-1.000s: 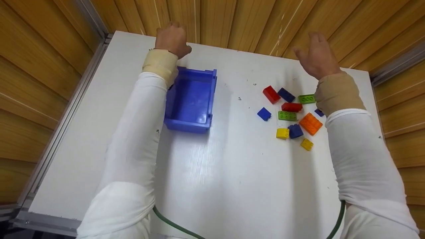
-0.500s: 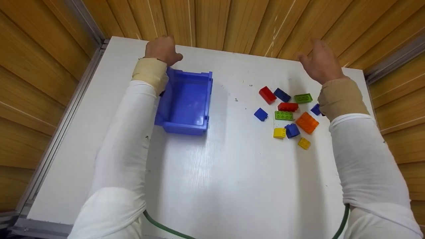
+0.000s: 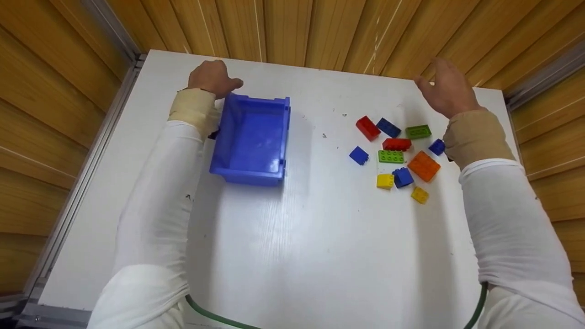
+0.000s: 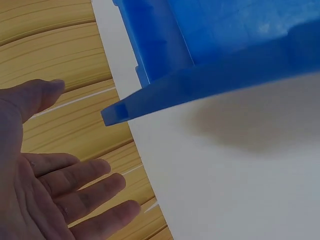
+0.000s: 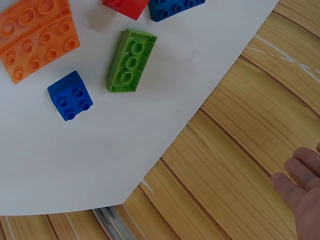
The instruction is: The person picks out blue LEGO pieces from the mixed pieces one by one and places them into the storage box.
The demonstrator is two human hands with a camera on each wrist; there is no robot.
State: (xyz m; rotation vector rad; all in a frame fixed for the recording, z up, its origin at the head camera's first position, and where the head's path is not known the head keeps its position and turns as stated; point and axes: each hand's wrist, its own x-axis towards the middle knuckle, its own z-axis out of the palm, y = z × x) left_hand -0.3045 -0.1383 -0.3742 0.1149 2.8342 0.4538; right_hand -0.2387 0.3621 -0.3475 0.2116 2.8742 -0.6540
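My left hand (image 3: 211,78) hovers by the far left corner of a blue plastic bin (image 3: 256,137). In the left wrist view its fingers (image 4: 85,197) are loosely extended, holding nothing, beside the bin's rim (image 4: 170,92). My right hand (image 3: 448,89) is beyond the scattered toy bricks, fingers relaxed, with nothing in it. Nearest to that hand are a green brick (image 3: 418,132) lying studs down and a small blue brick (image 5: 70,96). Nearby lie an orange brick (image 3: 424,166), red bricks (image 3: 396,144), a studs-up green brick (image 3: 390,156) and yellow bricks (image 3: 385,181).
The white table (image 3: 320,256) runs up to a wood-plank wall (image 3: 283,32) at the back. Metal framing (image 3: 91,151) lines its left side. A green cord (image 3: 219,316) hangs between the two sleeves at the near edge.
My left hand has moved left and nearer, uncovering more of the bin. The right hand has come slightly nearer and to the right, revealing the small blue brick. The bricks keep their arrangement.
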